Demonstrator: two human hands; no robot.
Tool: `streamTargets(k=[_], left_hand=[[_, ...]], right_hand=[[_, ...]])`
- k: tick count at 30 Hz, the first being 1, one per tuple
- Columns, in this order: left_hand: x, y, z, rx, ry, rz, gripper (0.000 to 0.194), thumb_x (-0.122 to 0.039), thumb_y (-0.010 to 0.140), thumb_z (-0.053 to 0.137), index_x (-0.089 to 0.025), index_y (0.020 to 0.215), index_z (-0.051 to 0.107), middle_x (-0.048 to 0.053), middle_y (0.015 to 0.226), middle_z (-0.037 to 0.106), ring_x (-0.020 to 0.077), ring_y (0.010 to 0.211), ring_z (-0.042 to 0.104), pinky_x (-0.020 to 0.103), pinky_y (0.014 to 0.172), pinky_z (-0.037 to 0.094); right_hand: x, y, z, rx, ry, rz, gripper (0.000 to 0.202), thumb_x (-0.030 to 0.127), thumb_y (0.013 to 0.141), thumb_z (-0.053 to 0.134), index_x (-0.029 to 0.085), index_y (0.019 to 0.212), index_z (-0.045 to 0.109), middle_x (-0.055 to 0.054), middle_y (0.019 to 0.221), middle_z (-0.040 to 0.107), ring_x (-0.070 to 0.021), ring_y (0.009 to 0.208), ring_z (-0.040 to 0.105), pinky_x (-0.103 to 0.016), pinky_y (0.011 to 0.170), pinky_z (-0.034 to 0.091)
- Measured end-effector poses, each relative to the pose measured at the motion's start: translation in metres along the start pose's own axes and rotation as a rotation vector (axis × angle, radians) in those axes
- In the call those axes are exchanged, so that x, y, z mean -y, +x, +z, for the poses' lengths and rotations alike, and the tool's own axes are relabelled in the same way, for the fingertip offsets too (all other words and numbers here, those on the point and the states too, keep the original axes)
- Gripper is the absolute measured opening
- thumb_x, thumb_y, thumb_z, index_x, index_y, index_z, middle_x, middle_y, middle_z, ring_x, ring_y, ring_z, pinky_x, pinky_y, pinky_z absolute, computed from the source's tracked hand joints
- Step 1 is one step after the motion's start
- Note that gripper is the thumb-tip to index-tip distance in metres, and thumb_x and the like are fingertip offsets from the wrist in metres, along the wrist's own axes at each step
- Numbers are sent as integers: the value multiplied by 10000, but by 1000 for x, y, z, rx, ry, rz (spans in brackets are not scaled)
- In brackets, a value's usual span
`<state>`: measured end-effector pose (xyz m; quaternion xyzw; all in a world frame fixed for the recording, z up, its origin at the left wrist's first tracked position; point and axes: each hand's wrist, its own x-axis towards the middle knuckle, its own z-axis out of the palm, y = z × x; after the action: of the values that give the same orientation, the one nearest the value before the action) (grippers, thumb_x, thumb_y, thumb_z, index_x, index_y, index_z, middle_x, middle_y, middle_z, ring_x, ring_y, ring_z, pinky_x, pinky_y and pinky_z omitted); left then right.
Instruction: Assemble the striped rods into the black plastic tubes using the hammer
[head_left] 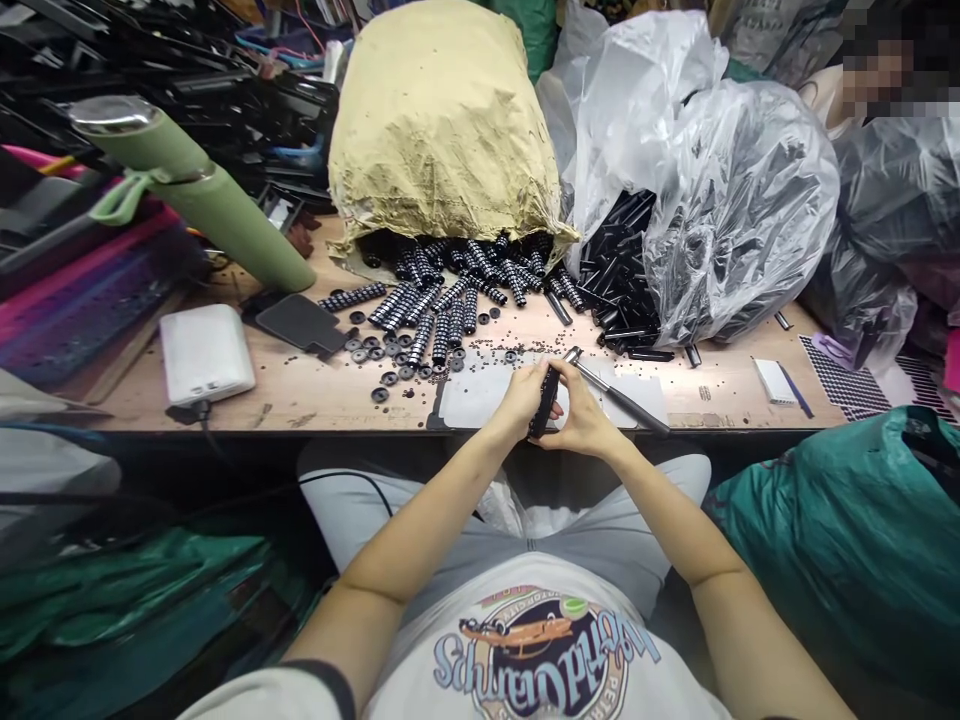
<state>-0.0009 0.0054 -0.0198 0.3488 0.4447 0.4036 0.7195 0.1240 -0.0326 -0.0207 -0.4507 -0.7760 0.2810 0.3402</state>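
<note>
While both forearms reach forward and converge over the near edge of the surface (337,415), your left hand (520,400) and right hand (589,418) grasp a single dark, narrow piece (545,400), held tilted between them. The piece is black and elongated; its finer detail is too small to read. Your left hand grips its left side, fingers bent; your right hand curves around the other side, thumb and fingers forming an arch.

Just right of the piece, a metal-shafted tool (622,398) with a dark grip lies slantwise across a smooth pale sheet (472,388). Beyond and to the left are ribbed cylinders (421,340), black with light bands, spilling from a creased cream sack (446,120), with flat round discs (388,379) and tiny loose bits scattered nearby. Smooth black tubes (616,270) fill the mouth of a glossy, wrinkled clear bag (742,210) at far right. Together, the sack and bag crowd the far side. At left stand a tilted green bottle (232,225) and a white box (206,350) with a cable.
</note>
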Motion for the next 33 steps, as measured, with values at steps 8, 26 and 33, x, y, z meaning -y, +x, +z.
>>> streamTargets(k=[8,26,33], left_hand=[[15,9,-11,-13,242,116,417,-509,899,450,-129,936,618,44,662,587,155,532,597,289,526,519],[47,16,-54,22,1540,939,349,-106,908,412,-208,1172,616,125,1048,672,258,1006,572,457,871,359],[56,13,-43,9,1625,891,390,-134,933,354,-141,1262,562,158,1212,624,275,1200,512,493,1028,306]], right_hand=[[-11,2,14,-29,-71,102,1028,308,550,768,194,1413,222,-150,1391,363,-303,1318,352,-481,1113,309],[-22,-62,-45,-170,-496,664,359,447,986,244,209,936,509,-57,757,588,-217,690,568,-292,639,364],[5,-67,-32,-26,-494,695,341,418,983,260,218,796,463,-3,576,485,-182,524,498,-269,562,285]])
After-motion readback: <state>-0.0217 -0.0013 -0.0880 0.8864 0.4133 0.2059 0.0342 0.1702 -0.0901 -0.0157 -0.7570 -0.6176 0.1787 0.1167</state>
